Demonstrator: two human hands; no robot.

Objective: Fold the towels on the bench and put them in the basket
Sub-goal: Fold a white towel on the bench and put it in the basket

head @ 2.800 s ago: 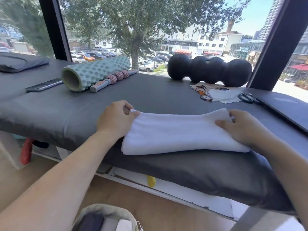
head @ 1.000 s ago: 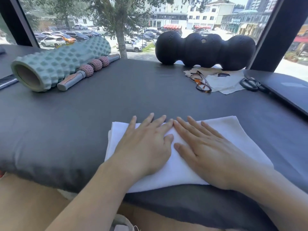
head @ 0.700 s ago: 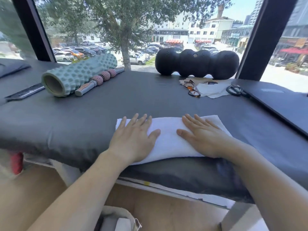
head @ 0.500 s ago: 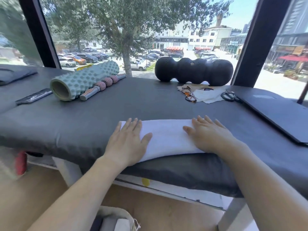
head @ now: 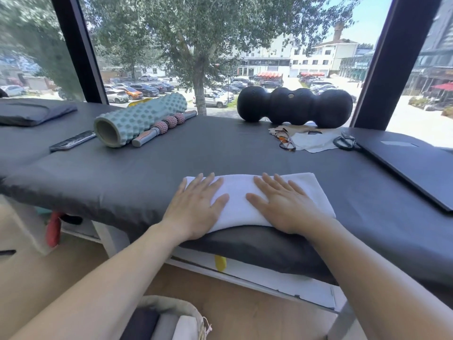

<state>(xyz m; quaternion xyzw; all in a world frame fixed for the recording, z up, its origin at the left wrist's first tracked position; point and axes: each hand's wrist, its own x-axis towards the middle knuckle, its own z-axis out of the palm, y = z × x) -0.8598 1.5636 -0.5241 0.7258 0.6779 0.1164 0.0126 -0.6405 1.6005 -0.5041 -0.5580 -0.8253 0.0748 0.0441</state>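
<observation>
Lying near the counter (head: 220,153) edge, the folded white towel (head: 239,200) is pressed flat, its long axis running 9 to 3 o'clock. It is covered by both open palms, left hand (head: 196,209) and right hand (head: 285,206), neither gripping. The basket (head: 169,309) is seen at 6 o'clock, nearer the left.

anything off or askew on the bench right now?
Nothing stands out. The white towel lies folded and flat near the bench's front edge, with the left hand and right hand pressed palm-down on it. The basket below already holds folded cloths.
</observation>
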